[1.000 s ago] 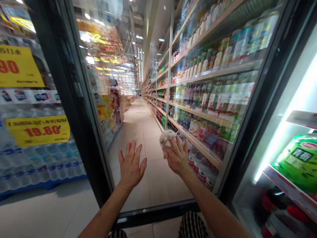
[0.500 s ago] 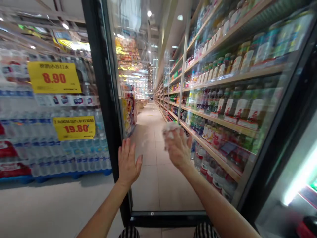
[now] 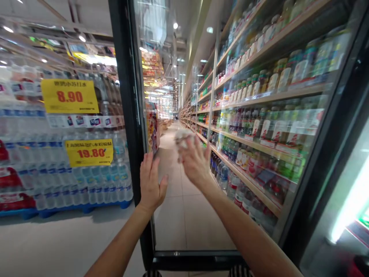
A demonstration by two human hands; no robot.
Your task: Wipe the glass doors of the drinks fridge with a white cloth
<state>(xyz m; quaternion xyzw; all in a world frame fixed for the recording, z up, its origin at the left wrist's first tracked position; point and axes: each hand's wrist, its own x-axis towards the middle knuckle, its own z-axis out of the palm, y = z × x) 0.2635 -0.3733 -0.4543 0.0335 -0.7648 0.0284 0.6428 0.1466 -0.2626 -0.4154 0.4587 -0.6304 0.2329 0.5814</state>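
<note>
A glass door [image 3: 170, 227] with a black frame [image 3: 127, 96] stands in front of me. My left hand [image 3: 152, 181] lies flat with its fingers stretched upward, at the left edge of the glass beside the frame. Near the middle of the pane, my right hand [image 3: 194, 159] presses a crumpled whitish cloth [image 3: 183, 140] to the glass. Motion smears the cloth and fingertips. Striped fabric [image 3: 240, 270] shows at the bottom edge, below the door.
Shelves of drink bottles [image 3: 259, 123] show in the glass on the right. To the left, stacked packs of bottled water [image 3: 63, 188] stand on blue pallets [image 3: 86, 207], with yellow price signs [image 3: 70, 96] in front. A bright light strip [image 3: 351, 204] glows at the right.
My right hand has moved left and slightly up across the glass with the cloth. My left hand stays by the frame. The view has shifted a little.
</note>
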